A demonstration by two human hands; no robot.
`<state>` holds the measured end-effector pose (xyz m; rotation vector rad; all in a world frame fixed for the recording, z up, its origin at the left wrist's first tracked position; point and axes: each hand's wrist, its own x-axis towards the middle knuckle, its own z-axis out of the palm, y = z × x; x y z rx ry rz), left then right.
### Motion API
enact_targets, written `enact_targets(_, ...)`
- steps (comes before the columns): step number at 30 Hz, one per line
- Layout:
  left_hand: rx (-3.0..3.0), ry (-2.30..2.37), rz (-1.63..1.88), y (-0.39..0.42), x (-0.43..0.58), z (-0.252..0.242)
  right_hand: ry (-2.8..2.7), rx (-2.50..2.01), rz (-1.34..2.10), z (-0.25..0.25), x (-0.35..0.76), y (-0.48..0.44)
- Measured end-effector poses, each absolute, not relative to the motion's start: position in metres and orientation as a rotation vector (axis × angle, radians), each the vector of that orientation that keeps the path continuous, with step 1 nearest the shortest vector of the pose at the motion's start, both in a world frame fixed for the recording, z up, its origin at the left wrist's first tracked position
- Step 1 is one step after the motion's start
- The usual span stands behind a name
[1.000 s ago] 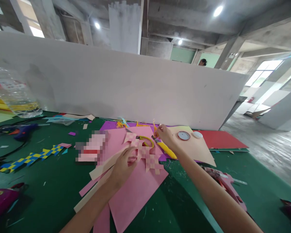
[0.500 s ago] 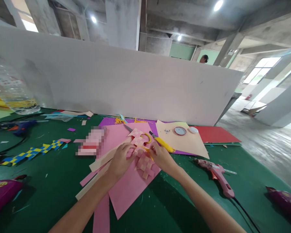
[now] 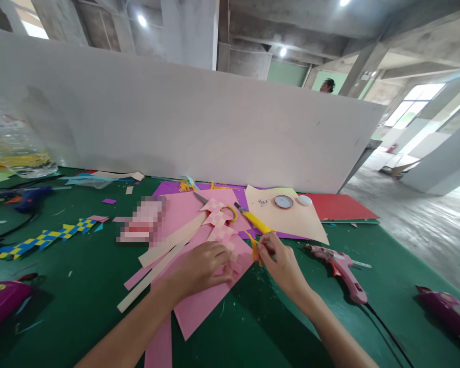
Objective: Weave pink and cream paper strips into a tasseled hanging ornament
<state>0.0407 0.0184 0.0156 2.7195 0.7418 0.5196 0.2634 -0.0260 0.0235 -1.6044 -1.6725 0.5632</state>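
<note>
My left hand (image 3: 205, 266) is closed on the lower part of a pink-and-cream woven paper strip (image 3: 220, 230), over a pink sheet (image 3: 203, 312). To its right, my right hand (image 3: 278, 253) pinches an orange tassel (image 3: 255, 250) beside the sheet's right corner. Scissors (image 3: 232, 213) with a yellow handle lie partly under the woven strip. A yellow utility knife (image 3: 257, 222) rests just above my right hand. Cream paper strips (image 3: 149, 282) fan out to the left of the woven piece.
A pink glue gun (image 3: 343, 266) with its cord lies right, a blue one (image 3: 28, 198) left. A round tin (image 3: 283, 202) sits on cream paper (image 3: 306, 222). The blue-yellow woven strip (image 3: 48, 240) and a clear bottle (image 3: 15, 143) are left. A white partition (image 3: 195, 128) stands behind.
My right hand has moved right and down, away from the woven strip, with the orange tassel. My left hand has shifted right and down onto the strip's lower end.
</note>
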Motion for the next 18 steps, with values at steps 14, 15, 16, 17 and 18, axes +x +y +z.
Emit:
enact_targets(14,2.459,0.797,0.601,0.023,0.043,0.013,-1.734,-1.594,0.614,0.035,0.272,-0.030)
enact_targets(15,2.424,0.839,0.607,0.023,0.043,0.013,-1.721,-1.563,0.681,0.038,0.273,-0.031)
enact_targets(16,2.392,0.879,0.616,0.022,0.043,0.013,-1.717,-1.516,0.769,0.042,0.274,-0.032)
enact_targets(17,2.363,0.914,0.626,0.022,0.043,0.013,-1.726,-1.457,0.874,0.046,0.275,-0.034)
enact_targets(18,2.338,0.944,0.635,0.023,0.044,0.013,-1.745,-1.396,0.978,0.050,0.276,-0.036)
